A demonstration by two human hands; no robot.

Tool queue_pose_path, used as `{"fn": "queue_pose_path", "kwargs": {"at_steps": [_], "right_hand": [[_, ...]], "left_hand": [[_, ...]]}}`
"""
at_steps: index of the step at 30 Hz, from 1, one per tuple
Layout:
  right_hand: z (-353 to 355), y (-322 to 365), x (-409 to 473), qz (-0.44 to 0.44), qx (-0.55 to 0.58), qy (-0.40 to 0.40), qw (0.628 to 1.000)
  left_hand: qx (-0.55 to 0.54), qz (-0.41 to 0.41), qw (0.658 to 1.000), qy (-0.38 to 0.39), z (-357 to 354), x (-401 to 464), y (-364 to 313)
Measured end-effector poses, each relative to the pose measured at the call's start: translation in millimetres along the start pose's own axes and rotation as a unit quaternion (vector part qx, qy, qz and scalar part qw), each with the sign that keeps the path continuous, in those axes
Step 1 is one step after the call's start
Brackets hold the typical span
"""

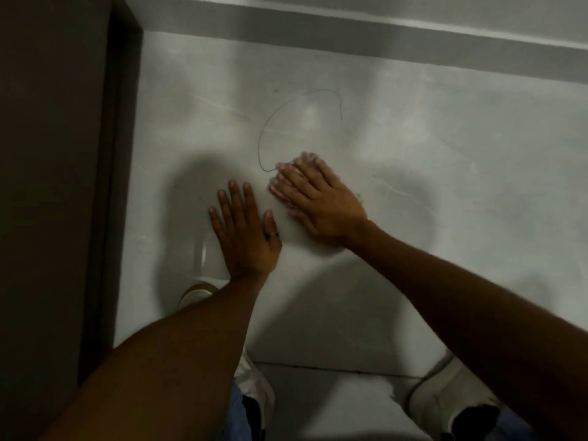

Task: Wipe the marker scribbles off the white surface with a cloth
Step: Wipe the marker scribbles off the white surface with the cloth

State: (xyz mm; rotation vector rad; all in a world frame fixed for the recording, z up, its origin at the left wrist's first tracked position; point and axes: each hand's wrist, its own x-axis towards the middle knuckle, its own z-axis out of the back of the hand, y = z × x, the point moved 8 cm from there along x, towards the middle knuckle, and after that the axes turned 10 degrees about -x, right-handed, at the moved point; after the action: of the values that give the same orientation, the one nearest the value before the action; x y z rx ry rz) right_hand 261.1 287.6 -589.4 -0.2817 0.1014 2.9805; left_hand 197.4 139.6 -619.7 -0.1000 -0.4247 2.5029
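Note:
A thin dark marker scribble [288, 113] curves in an open loop across the white surface [445, 138]. Its lower end runs to the fingertips of my right hand [321, 202], which presses a pale pinkish cloth [304, 159] flat against the surface; only the cloth's edges show around the fingers, and they are blurred. My left hand [245, 227] lies flat on the surface just left of the right hand, fingers spread, a ring on the thumb, holding nothing.
A dark brown door or panel [54, 186] runs along the left edge. A grey ledge [350, 30] crosses the top. Below, my two white shoes [445, 396] stand on a pale tiled floor.

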Motion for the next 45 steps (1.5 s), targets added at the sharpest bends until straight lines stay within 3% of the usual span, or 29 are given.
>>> {"fn": "queue_pose_path", "kwargs": {"at_steps": [1,2,4,5,8,9,12,13,15,17,19,21,27,31,33,36,38,39,41,43,45], "right_hand": [[1,-6,4,0.026,0.000,-0.006,1.000],[4,-21,9,-0.022,0.006,-0.011,1.000],[10,-42,16,-0.202,0.027,-0.014,0.979],[12,-32,23,-0.217,0.033,-0.013,0.975],[10,3,43,-0.008,0.000,0.007,1.000],[12,-8,48,-0.002,0.002,0.001,1.000],[23,-47,62,-0.223,0.027,-0.003,0.974],[25,-36,69,-0.227,0.031,0.000,0.973],[23,10,86,-0.058,0.004,0.007,0.998],[19,36,87,0.109,0.011,0.014,0.994],[17,35,87,0.144,0.004,0.023,0.989],[18,28,93,0.123,-0.005,0.032,0.992],[35,-48,122,-0.107,0.036,0.013,0.994],[31,-86,106,-0.266,0.064,-0.016,0.962],[28,-100,87,-0.390,0.081,-0.035,0.917],[19,-99,49,-0.577,0.134,-0.058,0.804],[13,-83,28,-0.642,0.168,-0.065,0.745],[11,-77,24,-0.643,0.171,-0.061,0.744],[10,-68,26,-0.582,0.152,-0.046,0.798],[11,-51,40,-0.423,0.114,-0.036,0.898],[7,-18,43,-0.240,0.071,-0.031,0.968]], "left_hand": [[-0.003,0.001,1.000,0.001,1,0,-2],[-0.005,0.004,1.000,0.000,4,1,-3],[-0.004,0.009,1.000,0.002,5,2,-3],[-0.003,0.007,1.000,0.005,4,3,-3],[0.001,0.002,1.000,0.006,3,1,-2],[0.000,0.001,1.000,0.007,3,0,-1],[0.003,0.006,1.000,0.015,1,2,-1],[0.004,0.008,1.000,0.016,1,2,-1],[0.013,0.007,1.000,0.018,0,1,0],[0.029,0.005,0.999,0.026,-1,2,0],[0.032,0.009,0.999,0.025,-1,1,0],[0.021,0.012,1.000,0.015,1,1,0],[0.011,0.006,1.000,0.013,2,2,0],[0.017,0.006,1.000,0.017,2,2,0],[0.017,0.008,1.000,0.020,0,2,1],[0.016,0.008,1.000,0.023,0,2,0],[0.012,0.008,1.000,0.026,0,3,0],[0.009,0.010,1.000,0.028,-1,3,1],[0.007,0.012,1.000,0.026,0,3,0],[0.008,0.011,1.000,0.018,1,3,0],[0.010,0.007,1.000,0.012,2,2,0]]}}
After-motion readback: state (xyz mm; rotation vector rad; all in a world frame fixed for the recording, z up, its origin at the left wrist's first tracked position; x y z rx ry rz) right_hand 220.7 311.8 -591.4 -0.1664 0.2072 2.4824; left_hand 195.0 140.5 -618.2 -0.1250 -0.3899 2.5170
